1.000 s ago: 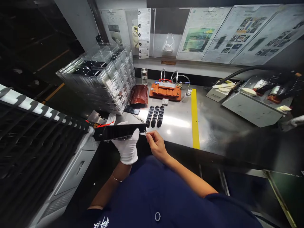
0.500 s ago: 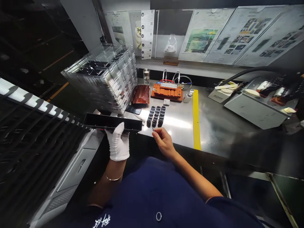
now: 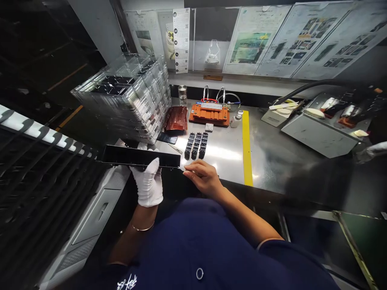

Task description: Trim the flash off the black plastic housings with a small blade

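Note:
My left hand (image 3: 147, 183), in a white glove, grips a long black trough-shaped part (image 3: 140, 156) from below, its thumb over the near edge. The part is held level at the table's front edge. My bare right hand (image 3: 201, 175) is at the part's right end, with thumb and forefinger pinched on a small pale sliver (image 3: 181, 168). The sliver's tip is close to the corner of the black part; whether they touch I cannot tell. Just beyond the right hand, three rows of small black pieces (image 3: 196, 146) lie on the metal table (image 3: 225, 163).
Stacked clear trays (image 3: 145, 96) stand at the back left. Near them are a reddish-brown bag (image 3: 175, 119), a lidded jar (image 3: 182, 96) and tweezers (image 3: 175, 148). An orange fixture (image 3: 209, 114) and small bottle (image 3: 236, 120) sit behind. Yellow tape (image 3: 247, 149) crosses the table; a grey box (image 3: 320, 135) is right.
My right hand has moved left with the pale sliver, from near the black rows to the right end of the black part. My left hand keeps its grip. The view has shifted slightly.

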`<state>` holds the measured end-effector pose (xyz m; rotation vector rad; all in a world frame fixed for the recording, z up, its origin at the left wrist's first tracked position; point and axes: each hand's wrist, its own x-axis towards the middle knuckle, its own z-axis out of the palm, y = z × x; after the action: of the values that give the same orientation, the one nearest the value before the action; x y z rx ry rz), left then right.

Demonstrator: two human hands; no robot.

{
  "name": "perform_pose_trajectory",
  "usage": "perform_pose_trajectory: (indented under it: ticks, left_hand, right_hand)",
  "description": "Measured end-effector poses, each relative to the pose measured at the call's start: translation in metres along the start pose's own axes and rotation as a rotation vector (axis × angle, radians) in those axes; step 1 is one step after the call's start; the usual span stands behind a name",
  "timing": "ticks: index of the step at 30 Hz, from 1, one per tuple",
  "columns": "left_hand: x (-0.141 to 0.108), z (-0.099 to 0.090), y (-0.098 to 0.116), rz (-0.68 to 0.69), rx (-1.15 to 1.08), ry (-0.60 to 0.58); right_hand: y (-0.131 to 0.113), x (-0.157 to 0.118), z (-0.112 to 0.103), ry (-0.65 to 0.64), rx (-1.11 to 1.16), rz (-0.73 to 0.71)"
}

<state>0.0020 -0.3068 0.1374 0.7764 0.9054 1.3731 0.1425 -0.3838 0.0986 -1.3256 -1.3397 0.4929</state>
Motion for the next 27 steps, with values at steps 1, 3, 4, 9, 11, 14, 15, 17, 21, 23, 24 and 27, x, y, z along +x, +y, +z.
perform_pose_trajectory:
  ticks: [1,3,4,9,11,14,15,17,21,23,24,27]
  left_hand:
    - [0.0,-0.001,0.0,0.001,-0.013,-0.001]
    - [0.0,-0.003,0.001,0.01,-0.044,-0.007]
    - [-0.001,-0.004,0.002,0.001,-0.041,-0.019]
    - [-0.009,-0.004,0.007,-0.211,-0.062,-0.127]
    - [-0.009,-0.002,0.007,-0.317,-0.063,-0.142]
    - [-0.002,0.001,0.004,-0.357,-0.013,-0.108]
    - [0.001,0.002,0.003,-0.364,0.006,-0.104]
    - [0.005,0.002,0.001,-0.381,0.038,-0.112]
    - [0.01,-0.001,-0.001,-0.399,0.083,-0.161]
    - [0.01,-0.002,-0.002,-0.406,0.099,-0.173]
    - [0.011,-0.003,-0.003,-0.41,0.106,-0.172]
    - [0.011,-0.003,-0.004,-0.393,0.123,-0.175]
  right_hand:
    - [0.0,0.001,0.0,-0.001,-0.001,0.005]
    - [0.002,0.003,-0.002,0.009,0.003,0.011]
    - [0.004,0.006,-0.002,0.023,0.006,0.013]
    - [0.015,0.018,-0.011,0.142,-0.02,0.056]
    - [0.013,0.019,-0.015,0.134,-0.014,0.07]
    - [0.004,0.012,-0.02,-0.039,0.027,0.028]
    - [0.0,0.01,-0.021,-0.112,0.038,0.0]
    - [-0.005,0.005,-0.023,-0.225,0.05,-0.054]
    - [-0.009,0.004,-0.027,-0.322,0.037,-0.082]
    - [-0.01,0.006,-0.03,-0.349,0.025,-0.07]
    - [-0.01,0.006,-0.031,-0.363,0.023,-0.066]
    - [-0.01,0.008,-0.033,-0.4,0.027,-0.065]
